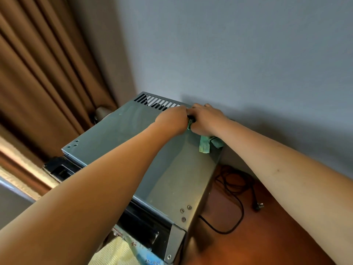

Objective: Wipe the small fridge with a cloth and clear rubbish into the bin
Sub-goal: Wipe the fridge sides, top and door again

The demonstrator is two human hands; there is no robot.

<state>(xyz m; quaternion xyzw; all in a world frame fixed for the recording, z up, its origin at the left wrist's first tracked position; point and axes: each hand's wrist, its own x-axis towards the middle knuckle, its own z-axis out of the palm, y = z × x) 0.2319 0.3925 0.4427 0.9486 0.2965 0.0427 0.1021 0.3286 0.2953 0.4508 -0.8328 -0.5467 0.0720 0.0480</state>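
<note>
The small grey metal fridge [133, 142] stands against a blue-grey wall, its flat top facing me, with vent slots along the back edge. A green cloth [205, 145] hangs from under my right hand [206, 119], which grips it near the fridge's back right corner. My left hand [172, 119] meets the right one there, fingers curled toward a small dark thing between the two hands; what it holds is hidden.
Brown curtains [47, 83] hang at the left. A black power cable [235, 190] with its plug lies loose on the reddish wooden floor right of the fridge. A yellow cloth [114, 253] shows below the fridge's dark front edge.
</note>
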